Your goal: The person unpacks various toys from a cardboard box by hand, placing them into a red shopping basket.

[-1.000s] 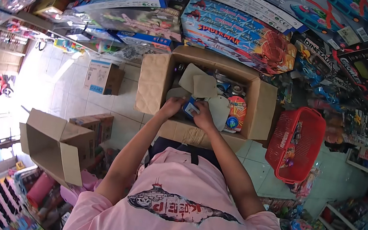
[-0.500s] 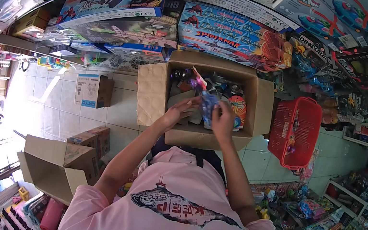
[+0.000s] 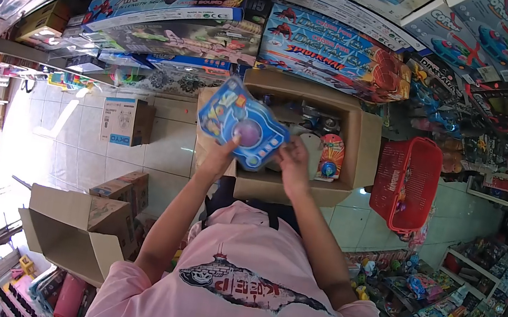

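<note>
A blue carded toy pack [image 3: 229,108] with a round purple piece in its middle is held tilted over the left side of an open cardboard box [image 3: 355,150]. My left hand [image 3: 218,160] grips its lower edge, the thumb lying on the front near the purple piece. At the pack's right corner, my right hand [image 3: 293,166] has its fingers closed on the edge. Inside the box lie a red and orange toy card [image 3: 332,151] with a blue round piece, and other packs partly hidden behind the blue one.
To the right of the box stands a red plastic basket [image 3: 420,186] with a few small items inside. A small closed carton [image 3: 128,122] is on the tiled floor at left, an opened carton [image 3: 64,227] nearer me. Boxed toys [image 3: 335,54] line the far side.
The blue pack has come up out of the box and moved left, its printed front now facing me. My left hand has taken hold of it; my right hand has shifted slightly left.
</note>
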